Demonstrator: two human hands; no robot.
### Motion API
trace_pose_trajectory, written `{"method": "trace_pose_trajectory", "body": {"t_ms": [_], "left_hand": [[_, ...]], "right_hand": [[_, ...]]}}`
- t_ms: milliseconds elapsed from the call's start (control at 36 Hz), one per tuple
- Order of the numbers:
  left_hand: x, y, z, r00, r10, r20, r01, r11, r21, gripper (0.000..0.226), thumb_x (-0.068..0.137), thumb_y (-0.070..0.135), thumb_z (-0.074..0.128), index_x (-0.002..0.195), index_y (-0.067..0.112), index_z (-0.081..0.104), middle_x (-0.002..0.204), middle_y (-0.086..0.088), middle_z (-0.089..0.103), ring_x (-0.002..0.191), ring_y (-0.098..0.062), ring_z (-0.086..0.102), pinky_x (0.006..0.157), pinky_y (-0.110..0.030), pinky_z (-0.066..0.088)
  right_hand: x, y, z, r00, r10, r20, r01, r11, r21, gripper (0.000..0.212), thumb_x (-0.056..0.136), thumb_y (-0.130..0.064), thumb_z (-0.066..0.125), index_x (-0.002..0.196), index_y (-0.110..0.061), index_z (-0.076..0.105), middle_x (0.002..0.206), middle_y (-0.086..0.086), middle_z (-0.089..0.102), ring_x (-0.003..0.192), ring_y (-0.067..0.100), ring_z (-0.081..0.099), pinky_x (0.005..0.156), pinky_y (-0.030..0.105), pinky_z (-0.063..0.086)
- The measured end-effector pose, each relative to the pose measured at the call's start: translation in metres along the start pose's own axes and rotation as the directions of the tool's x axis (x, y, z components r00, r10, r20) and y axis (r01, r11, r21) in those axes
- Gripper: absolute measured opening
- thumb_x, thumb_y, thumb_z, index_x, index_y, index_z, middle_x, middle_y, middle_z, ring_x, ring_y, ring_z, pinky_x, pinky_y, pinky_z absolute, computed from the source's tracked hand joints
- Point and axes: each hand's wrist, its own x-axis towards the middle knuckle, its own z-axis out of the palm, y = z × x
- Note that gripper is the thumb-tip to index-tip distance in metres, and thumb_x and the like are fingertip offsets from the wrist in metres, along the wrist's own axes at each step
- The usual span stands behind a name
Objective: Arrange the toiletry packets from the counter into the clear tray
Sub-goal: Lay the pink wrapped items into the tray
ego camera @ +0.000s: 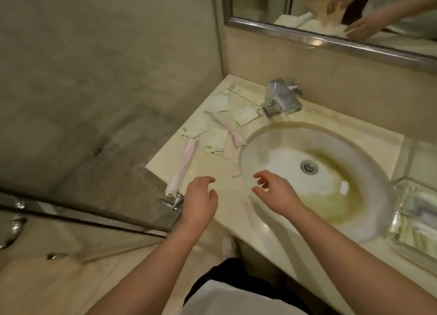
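Observation:
Several pale toiletry packets (216, 140) lie scattered on the cream counter (227, 189) left of the sink. Among them are a long pink-and-white wrapped item (182, 166) near the counter's left edge and another pink one (227, 127) lying diagonally. The clear tray (416, 217) sits at the far right, with some packets inside it. My left hand (201, 198) hovers over the counter's front edge, fingers apart and empty. My right hand (274, 191) hovers over the sink's left rim, fingers curled apart, holding nothing.
A round basin (314, 179) with a yellowish stain fills the middle of the counter. A chrome faucet (281, 98) stands behind it. A mirror (331, 14) hangs above. A glass shower door with a chrome handle (176, 200) borders the counter's left side.

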Motion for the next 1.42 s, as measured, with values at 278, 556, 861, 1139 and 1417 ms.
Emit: {"method": "trace_pose_trajectory", "body": {"t_ms": [278,556,861,1139,1417], "left_hand": [[0.091,-0.059,-0.033,0.944,-0.33,-0.03,0.331,0.933,0.14,0.053,0.085,0.022,0.067,0.132,0.007,0.047,0.122,-0.016,0.055,0.114,-0.036,0.047,0.095,-0.043,0.042],[0.174,-0.095,-0.048,0.841,-0.325,0.433,0.243,0.941,0.234,0.028,0.092,0.031,0.056,0.109,0.008,0.059,0.105,-0.008,0.064,0.086,-0.023,0.057,0.069,-0.029,0.041],[0.199,-0.057,-0.084,0.804,-0.176,0.567,0.329,0.927,-0.178,0.014,0.09,0.014,0.052,0.099,0.014,0.062,0.081,-0.005,0.074,0.056,-0.015,0.068,0.057,-0.027,0.055],[0.211,-0.003,-0.072,0.769,-0.018,0.638,0.233,0.938,-0.255,0.013,0.087,0.013,0.056,0.097,0.012,0.065,0.081,-0.005,0.074,0.062,-0.02,0.071,0.062,-0.039,0.059],[0.139,0.113,-0.005,0.568,0.197,0.799,-0.105,0.98,-0.167,0.023,0.086,0.016,0.051,0.102,0.027,0.064,0.088,0.006,0.075,0.066,-0.006,0.071,0.061,-0.028,0.051]], "right_hand": [[0.081,-0.061,0.015,0.995,0.045,-0.086,-0.048,0.999,-0.025,0.034,0.089,-0.035,0.061,0.121,-0.023,0.06,0.111,-0.002,0.065,0.097,0.015,0.062,0.082,0.033,0.05],[0.173,-0.071,0.015,0.919,0.272,-0.286,-0.312,0.945,-0.103,0.047,0.088,-0.046,0.059,0.123,-0.014,0.058,0.116,0.011,0.063,0.11,0.031,0.055,0.086,0.04,0.05],[0.206,-0.062,0.022,0.922,0.325,-0.209,-0.367,0.906,-0.212,0.027,0.096,-0.03,0.047,0.102,-0.009,0.064,0.094,0.01,0.067,0.095,0.032,0.059,0.073,0.037,0.048],[0.142,-0.051,-0.015,0.845,0.51,-0.158,-0.387,0.789,0.477,0.02,0.095,-0.018,0.042,0.101,-0.01,0.059,0.089,0.002,0.071,0.065,0.018,0.057,0.057,0.028,0.042],[-0.02,0.036,-0.071,0.656,0.681,-0.325,-0.228,0.589,0.775,0.015,0.091,-0.023,0.057,0.096,-0.016,0.069,0.082,-0.006,0.068,0.067,0.012,0.051,0.062,0.029,0.041]]}}
